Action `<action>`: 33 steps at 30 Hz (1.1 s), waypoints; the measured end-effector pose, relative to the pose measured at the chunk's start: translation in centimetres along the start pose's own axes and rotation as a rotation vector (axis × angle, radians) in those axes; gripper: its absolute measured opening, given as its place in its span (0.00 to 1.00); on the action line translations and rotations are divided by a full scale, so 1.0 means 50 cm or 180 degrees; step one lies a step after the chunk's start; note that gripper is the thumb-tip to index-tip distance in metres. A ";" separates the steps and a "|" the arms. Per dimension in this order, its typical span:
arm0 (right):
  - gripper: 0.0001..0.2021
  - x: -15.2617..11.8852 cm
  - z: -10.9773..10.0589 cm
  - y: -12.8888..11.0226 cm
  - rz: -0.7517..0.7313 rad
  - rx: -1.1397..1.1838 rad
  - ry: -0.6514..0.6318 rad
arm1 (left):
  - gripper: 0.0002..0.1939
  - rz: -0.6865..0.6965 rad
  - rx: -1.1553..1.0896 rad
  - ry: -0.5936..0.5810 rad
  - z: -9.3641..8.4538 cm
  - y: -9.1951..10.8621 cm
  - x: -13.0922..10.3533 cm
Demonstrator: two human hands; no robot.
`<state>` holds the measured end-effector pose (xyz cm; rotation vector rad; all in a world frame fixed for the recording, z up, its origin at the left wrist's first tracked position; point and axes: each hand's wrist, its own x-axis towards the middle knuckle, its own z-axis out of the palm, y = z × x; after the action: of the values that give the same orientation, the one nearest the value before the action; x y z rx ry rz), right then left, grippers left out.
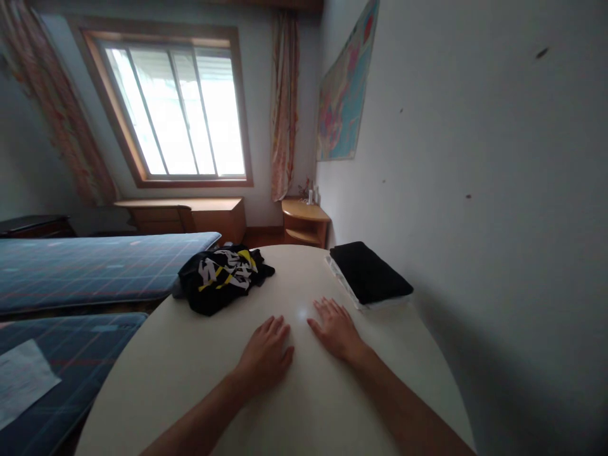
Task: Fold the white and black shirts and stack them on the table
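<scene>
White table, crumpled black garment, mattresses alongside

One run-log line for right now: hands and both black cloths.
left hand: empty, fingers spread | right hand: empty, nearest folded black cloth | crumpled printed black cloth: far left on white table

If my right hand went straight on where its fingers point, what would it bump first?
Your right hand looks free to cross the round white tabletop to its far edge, passing the crumpled black cloth with yellow-and-white print on its left; depth is unclear.
</scene>
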<state>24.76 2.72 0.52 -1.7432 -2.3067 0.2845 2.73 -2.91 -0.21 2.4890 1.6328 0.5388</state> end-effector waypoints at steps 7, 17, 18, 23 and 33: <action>0.34 -0.019 0.001 0.012 -0.0158 0.0079 -0.0216 | 0.13 -0.0045 0.0000 0.0320 -0.016 -0.005 0.038; 0.34 -0.020 -0.006 0.016 -0.0197 0.0074 -0.0315 | 0.23 -0.1286 0.0221 0.2065 -0.043 -0.153 0.040; 0.34 -0.020 -0.005 0.017 -0.0204 0.0077 -0.0318 | 0.24 -0.1409 0.0233 0.2085 -0.045 -0.172 0.037; 0.33 -0.018 0.002 0.021 -0.0216 0.0095 -0.0279 | 0.26 -0.1703 0.0280 0.1884 -0.021 -0.236 0.040; 0.31 -0.018 0.008 0.024 -0.0306 0.0218 -0.0075 | 0.29 -0.0396 0.0078 0.2330 -0.014 -0.120 0.053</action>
<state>25.99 2.18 -0.28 -1.5999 -2.3596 0.3638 -1.77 1.88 -0.67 2.3108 1.9838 1.5507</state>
